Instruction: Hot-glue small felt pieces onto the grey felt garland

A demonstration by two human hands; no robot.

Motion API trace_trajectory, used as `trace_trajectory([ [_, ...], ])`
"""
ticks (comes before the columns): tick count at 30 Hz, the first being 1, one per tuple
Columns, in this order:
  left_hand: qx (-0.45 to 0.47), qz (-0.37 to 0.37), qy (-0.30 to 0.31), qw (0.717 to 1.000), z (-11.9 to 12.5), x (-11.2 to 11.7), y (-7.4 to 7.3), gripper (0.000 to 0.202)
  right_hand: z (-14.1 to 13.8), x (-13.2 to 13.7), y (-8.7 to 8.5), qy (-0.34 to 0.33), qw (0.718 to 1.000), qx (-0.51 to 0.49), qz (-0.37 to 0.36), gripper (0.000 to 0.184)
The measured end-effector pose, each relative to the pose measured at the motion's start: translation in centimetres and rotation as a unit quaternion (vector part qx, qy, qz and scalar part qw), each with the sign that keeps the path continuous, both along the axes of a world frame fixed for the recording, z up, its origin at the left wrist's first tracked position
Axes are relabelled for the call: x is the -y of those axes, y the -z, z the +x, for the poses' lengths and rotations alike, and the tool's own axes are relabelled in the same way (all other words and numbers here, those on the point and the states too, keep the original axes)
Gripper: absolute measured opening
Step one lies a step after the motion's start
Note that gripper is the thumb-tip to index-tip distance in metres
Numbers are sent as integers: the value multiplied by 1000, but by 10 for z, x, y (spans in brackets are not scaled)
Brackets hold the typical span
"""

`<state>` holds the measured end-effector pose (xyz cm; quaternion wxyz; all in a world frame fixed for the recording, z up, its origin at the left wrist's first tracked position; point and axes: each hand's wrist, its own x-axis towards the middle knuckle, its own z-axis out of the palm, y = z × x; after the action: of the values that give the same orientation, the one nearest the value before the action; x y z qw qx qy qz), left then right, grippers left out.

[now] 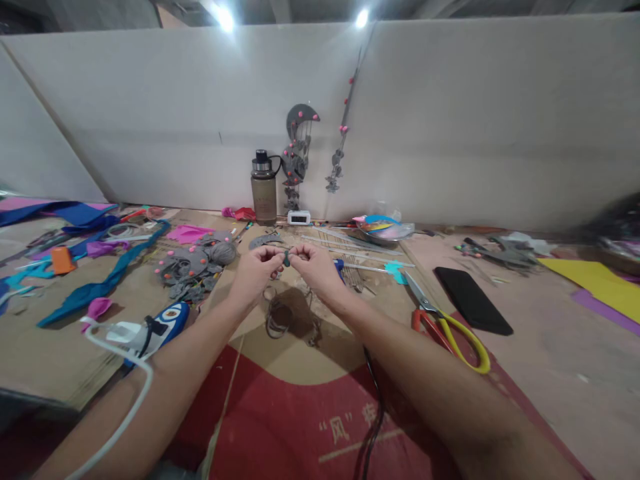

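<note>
My left hand (pixel 259 272) and my right hand (pixel 316 267) meet above the middle of the cardboard, fingertips pinched together. Between them is a small dark green piece (pixel 287 259), too small to name; both hands grip it. Below the hands, a loop of grey cord (pixel 273 320) rests on the cardboard (pixel 255 357). Just beyond the fingers lies a grey felt piece (pixel 265 240). A blue-handled glue gun (pixel 340 267) is right of my right hand, partly hidden by it.
To the right are scissors (pixel 430 307) with red and yellow handles and a black phone (pixel 473 300). Grey felt pieces with pink balls (pixel 185 267) lie left, near a blue-and-white power strip (pixel 170 323). A bottle (pixel 264 193) and small clock (pixel 299 218) stand by the white partition (pixel 190 100).
</note>
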<state>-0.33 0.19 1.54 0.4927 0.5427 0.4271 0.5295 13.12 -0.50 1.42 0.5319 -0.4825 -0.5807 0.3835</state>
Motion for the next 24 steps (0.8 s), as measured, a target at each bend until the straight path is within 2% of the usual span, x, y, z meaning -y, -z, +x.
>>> trace_trajectory([
  [7, -85, 32, -35, 995, 1, 7, -4, 20, -4, 1, 2, 18, 1000, 18, 18, 14],
  [9, -78, 22, -28, 996, 1, 7, -4, 23, -3, -1, 4, 19, 1000, 10, 11, 14],
  [14, -3, -38, 35, 999, -1, 3, -1, 31, 0, -6, 11, 28, 1000, -9, -3, 14],
  [17, 0, -56, 46, 997, -2, 0, 1, 34, 2, -8, 14, 22, 1000, -9, -15, 14],
  [24, -79, -3, -9, 997, -3, -1, 7, 26, -4, -5, 18, 31, 999, 27, 15, 14],
])
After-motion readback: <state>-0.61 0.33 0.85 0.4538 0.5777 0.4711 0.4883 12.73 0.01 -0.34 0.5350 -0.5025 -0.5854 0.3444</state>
